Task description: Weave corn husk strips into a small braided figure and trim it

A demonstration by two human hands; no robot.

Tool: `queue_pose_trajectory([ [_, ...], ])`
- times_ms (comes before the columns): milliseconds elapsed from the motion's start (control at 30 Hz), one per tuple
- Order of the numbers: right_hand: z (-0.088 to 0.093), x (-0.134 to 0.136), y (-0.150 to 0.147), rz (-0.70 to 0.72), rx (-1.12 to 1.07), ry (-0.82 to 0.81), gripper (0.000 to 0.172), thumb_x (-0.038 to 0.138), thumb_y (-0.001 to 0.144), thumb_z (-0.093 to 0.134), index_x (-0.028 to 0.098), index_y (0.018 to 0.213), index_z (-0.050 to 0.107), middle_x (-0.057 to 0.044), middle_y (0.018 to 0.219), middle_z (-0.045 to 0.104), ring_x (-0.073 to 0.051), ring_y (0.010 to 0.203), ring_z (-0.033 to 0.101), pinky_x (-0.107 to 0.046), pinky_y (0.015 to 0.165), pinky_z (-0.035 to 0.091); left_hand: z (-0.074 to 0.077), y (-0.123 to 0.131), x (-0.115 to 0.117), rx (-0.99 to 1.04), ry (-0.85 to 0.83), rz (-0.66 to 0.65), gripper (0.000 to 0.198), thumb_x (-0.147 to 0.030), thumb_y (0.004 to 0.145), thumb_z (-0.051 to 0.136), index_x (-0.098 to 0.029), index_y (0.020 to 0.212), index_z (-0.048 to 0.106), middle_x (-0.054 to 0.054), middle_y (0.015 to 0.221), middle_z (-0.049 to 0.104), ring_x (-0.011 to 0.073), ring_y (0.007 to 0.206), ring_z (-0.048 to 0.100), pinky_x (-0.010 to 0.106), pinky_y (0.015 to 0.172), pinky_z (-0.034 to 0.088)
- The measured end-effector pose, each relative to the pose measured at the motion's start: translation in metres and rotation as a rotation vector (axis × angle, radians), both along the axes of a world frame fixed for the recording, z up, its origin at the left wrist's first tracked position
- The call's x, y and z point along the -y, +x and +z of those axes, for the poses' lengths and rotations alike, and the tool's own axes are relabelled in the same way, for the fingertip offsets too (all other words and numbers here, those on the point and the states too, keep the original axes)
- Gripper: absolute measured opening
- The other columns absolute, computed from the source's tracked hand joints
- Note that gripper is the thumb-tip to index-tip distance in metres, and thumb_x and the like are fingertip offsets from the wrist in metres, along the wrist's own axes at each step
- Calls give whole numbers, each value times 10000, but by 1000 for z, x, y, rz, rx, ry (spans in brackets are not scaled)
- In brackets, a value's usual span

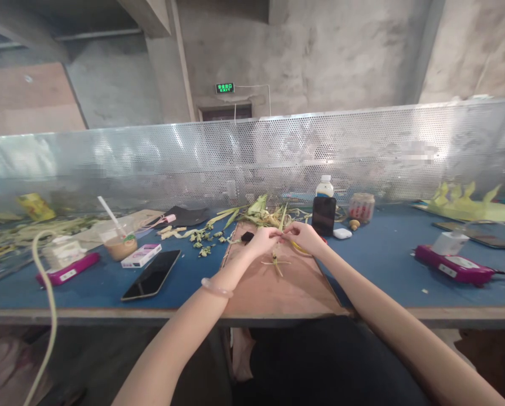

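My left hand [266, 241] and my right hand [302, 237] meet over a brown board [273, 296], fingers pinched together. Between their fingertips rises a narrow green leaf strip [283, 219]; its lower part is hidden by the fingers. A small knotted piece of leaf strips [275, 261] with loose ends lies on the board just below the hands. Behind them is a heap of green and pale leaves [258, 211]. Near my left wrist is a small black object [247, 237]. A yellow-handled tool [300, 248] lies partly hidden under my right hand.
Left on the blue table are small knotted leaf pieces [204, 237], a phone [153, 275], a small box [141, 255], a drink cup [120, 243] and a purple power strip [69, 269]. Right are a dark phone [323, 215], a bottle [324, 185], a jar [361, 207] and another power strip [453, 265].
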State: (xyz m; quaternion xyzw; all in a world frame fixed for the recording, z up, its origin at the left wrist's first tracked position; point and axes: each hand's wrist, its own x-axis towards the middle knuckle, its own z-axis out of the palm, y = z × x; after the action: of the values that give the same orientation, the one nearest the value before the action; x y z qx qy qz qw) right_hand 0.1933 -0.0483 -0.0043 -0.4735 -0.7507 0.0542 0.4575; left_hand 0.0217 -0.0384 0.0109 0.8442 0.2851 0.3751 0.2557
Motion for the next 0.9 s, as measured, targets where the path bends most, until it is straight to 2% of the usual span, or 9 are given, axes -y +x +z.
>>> queue_pose_trajectory([
  [233, -3, -3, -1, -14, -12, 34, 230, 367, 672, 623, 169, 789, 619, 37, 566, 500, -106, 519, 439, -213, 492, 329, -5, 0, -7, 2, 24, -11, 309, -73, 716, 456, -136, 930, 669, 53, 842, 676, 160, 775, 596, 246, 713, 435],
  [500, 1, 1, -3, -32, 39, 132, 119, 287, 715, 608, 178, 710, 656, -2, 661, 511, -115, 588, 455, -227, 553, 349, -5, 0, -7, 32, -59, 0, 298, -115, 715, 439, -125, 898, 674, 42, 799, 676, 156, 753, 587, 238, 696, 431],
  [633, 1, 3, -4, -33, 68, 153, 78, 242, 709, 615, 170, 700, 641, 11, 641, 482, -104, 566, 428, -217, 534, 330, -5, 0, -8, 55, -101, 29, 237, -224, 739, 478, -107, 777, 680, 38, 712, 659, 163, 685, 569, 242, 631, 416],
  [733, 3, 7, -6, -28, 94, 158, 55, 212, 713, 602, 166, 704, 630, 20, 632, 466, -98, 554, 412, -212, 530, 320, -4, -1, -7, 75, -141, 26, 269, -327, 729, 531, -100, 703, 674, 34, 652, 644, 171, 662, 560, 248, 613, 410],
  [900, 7, 13, -9, -31, 142, 161, 51, 225, 709, 606, 175, 709, 614, 26, 634, 458, -104, 574, 416, -213, 543, 313, -3, -2, -4, 128, -250, -33, 315, -398, 713, 573, -108, 766, 685, 53, 705, 662, 174, 711, 586, 257, 657, 434],
])
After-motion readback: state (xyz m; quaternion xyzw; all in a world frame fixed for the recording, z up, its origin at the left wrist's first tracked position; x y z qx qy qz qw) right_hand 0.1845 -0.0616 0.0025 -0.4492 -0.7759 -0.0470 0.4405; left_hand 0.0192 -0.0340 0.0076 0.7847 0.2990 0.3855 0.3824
